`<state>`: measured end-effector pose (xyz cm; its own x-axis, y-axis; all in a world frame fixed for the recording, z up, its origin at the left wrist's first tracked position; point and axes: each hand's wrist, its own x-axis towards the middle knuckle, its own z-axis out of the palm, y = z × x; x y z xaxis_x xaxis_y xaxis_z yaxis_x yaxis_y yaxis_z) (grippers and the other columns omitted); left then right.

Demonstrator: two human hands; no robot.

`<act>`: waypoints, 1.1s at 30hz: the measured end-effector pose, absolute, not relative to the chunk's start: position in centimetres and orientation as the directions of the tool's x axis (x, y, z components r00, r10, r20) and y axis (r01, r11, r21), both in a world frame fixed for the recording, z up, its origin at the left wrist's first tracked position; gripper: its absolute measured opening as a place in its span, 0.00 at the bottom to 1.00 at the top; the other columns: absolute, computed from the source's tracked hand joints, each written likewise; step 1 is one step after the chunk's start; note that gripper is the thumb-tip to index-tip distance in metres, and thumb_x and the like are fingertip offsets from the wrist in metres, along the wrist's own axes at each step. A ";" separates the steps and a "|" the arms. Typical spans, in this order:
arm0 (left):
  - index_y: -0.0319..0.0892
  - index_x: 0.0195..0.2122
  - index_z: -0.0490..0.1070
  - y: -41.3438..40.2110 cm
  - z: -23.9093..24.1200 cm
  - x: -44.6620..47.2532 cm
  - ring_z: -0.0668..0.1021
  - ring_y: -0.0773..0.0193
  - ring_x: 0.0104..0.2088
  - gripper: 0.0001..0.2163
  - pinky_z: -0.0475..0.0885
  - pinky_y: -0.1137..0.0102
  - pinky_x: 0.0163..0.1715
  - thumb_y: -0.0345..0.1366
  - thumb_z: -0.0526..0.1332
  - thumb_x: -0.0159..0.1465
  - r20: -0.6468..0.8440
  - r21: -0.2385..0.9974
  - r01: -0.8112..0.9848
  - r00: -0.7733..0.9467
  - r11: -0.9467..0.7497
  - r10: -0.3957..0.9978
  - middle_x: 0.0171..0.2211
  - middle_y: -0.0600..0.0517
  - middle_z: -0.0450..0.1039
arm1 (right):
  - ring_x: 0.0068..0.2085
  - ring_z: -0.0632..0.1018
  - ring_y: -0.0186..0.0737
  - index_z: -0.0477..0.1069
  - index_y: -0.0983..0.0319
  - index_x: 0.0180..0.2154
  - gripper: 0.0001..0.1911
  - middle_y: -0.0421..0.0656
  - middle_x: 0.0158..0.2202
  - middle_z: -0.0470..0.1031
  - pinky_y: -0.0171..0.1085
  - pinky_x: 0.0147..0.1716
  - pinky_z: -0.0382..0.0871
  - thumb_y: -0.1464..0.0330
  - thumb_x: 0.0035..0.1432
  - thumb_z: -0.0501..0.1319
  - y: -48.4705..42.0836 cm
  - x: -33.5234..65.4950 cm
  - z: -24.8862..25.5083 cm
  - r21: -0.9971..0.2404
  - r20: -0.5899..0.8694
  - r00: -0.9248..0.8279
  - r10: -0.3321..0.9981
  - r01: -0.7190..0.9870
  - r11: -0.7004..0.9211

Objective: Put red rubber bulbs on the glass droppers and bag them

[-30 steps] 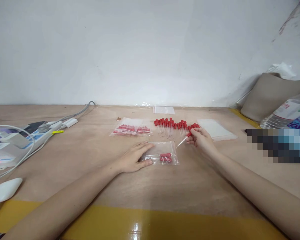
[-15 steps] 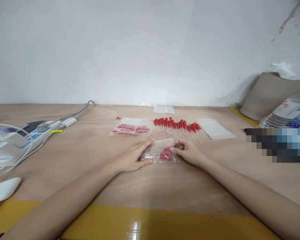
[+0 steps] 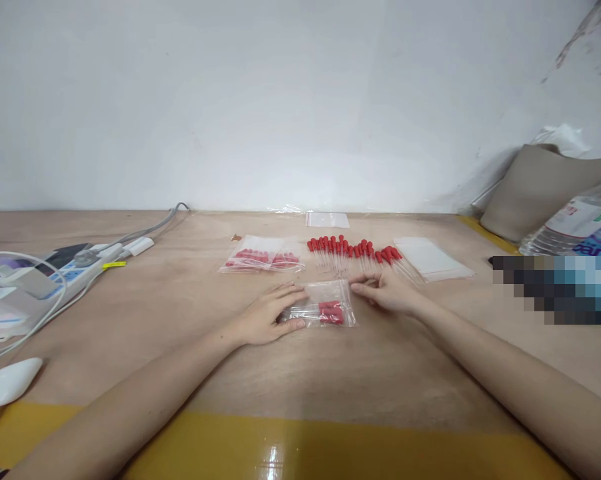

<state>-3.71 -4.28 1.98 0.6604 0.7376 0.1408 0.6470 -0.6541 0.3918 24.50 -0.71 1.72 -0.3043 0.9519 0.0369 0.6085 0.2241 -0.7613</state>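
Observation:
My left hand [image 3: 266,315] grips the left end of a small clear bag [image 3: 336,293] that lies flat on the wooden table [image 3: 180,313]. Red-capped droppers [image 3: 330,312] lie inside the bag. My right hand [image 3: 387,293] rests just right of the bag's upper corner, fingers apart, with nothing in it. Behind both hands a row of loose red-capped droppers [image 3: 353,253] is spread on the table.
A filled bag of droppers [image 3: 263,257] lies at the back left, a stack of empty clear bags [image 3: 433,260] at the back right. A power strip with cables [image 3: 75,263] sits far left, a water bottle [image 3: 580,223] far right. Yellow tape [image 3: 280,447] marks the front edge.
My right hand took a dropper from the row, brought it to the bag's mouth, and has now drawn back a little with nothing in it. More red shows inside the bag.

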 end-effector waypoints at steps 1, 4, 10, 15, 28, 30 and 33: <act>0.48 0.57 0.58 -4.3 2.0 -3.7 0.57 0.54 0.60 0.24 0.54 0.57 0.58 0.49 0.53 0.61 0.138 0.390 0.646 0.664 -0.656 0.735 0.59 0.49 0.55 | 0.26 0.70 0.35 0.72 0.60 0.33 0.10 0.41 0.26 0.72 0.34 0.27 0.64 0.62 0.50 0.57 -0.1 25.2 1.8 -0.667 0.119 -0.205 0.972 0.709 0.231; 0.48 0.56 0.60 -4.2 2.0 -3.7 0.56 0.54 0.60 0.23 0.53 0.57 0.58 0.49 0.53 0.61 0.119 0.393 0.651 0.665 -0.650 0.738 0.60 0.49 0.54 | 0.35 0.73 0.41 0.69 0.62 0.35 0.09 0.47 0.35 0.73 0.37 0.34 0.64 0.66 0.51 0.55 1.9 27.4 2.1 -0.376 0.315 0.013 0.949 0.920 0.113; 0.48 0.56 0.59 -4.3 2.1 -3.6 0.55 0.55 0.61 0.23 0.53 0.57 0.58 0.49 0.53 0.61 0.098 0.385 0.665 0.660 -0.640 0.745 0.60 0.49 0.54 | 0.37 0.73 0.52 0.63 0.69 0.42 0.16 0.58 0.37 0.71 0.40 0.31 0.64 0.67 0.52 0.53 4.1 28.8 2.0 -0.192 0.168 0.178 0.970 0.971 -0.145; 0.49 0.56 0.60 -4.2 2.0 -3.7 0.56 0.55 0.61 0.23 0.53 0.57 0.58 0.50 0.53 0.61 0.124 0.393 0.649 0.664 -0.651 0.737 0.60 0.50 0.54 | 0.38 0.74 0.54 0.61 0.71 0.45 0.17 0.59 0.36 0.71 0.42 0.33 0.64 0.70 0.53 0.52 4.6 28.5 2.4 -0.261 0.187 0.187 0.964 0.956 -0.135; 0.48 0.57 0.58 -4.2 1.9 -3.7 0.56 0.56 0.60 0.24 0.53 0.58 0.58 0.50 0.52 0.61 0.113 0.363 0.665 0.664 -0.652 0.740 0.60 0.49 0.54 | 0.24 0.75 0.36 0.54 0.58 0.44 0.23 0.35 0.23 0.66 0.38 0.27 0.74 0.71 0.46 0.59 0.0 23.8 1.0 -0.997 0.071 0.187 0.980 0.007 0.070; 0.48 0.58 0.57 -4.2 1.9 -3.7 0.56 0.55 0.60 0.25 0.54 0.58 0.58 0.50 0.52 0.61 0.117 0.365 0.662 0.665 -0.655 0.737 0.60 0.49 0.54 | 0.25 0.75 0.36 0.55 0.57 0.41 0.19 0.36 0.23 0.67 0.38 0.29 0.75 0.71 0.48 0.59 -0.3 23.2 0.5 -0.994 0.023 0.180 0.983 -0.100 0.042; 0.47 0.59 0.54 -4.2 1.8 -3.7 0.57 0.55 0.60 0.26 0.54 0.58 0.58 0.50 0.52 0.61 0.130 0.365 0.656 0.667 -0.661 0.734 0.60 0.49 0.55 | 0.25 0.76 0.36 0.57 0.58 0.39 0.12 0.37 0.22 0.68 0.39 0.29 0.74 0.70 0.51 0.57 -0.7 22.8 0.2 -0.966 -0.076 0.120 0.990 -0.256 -0.043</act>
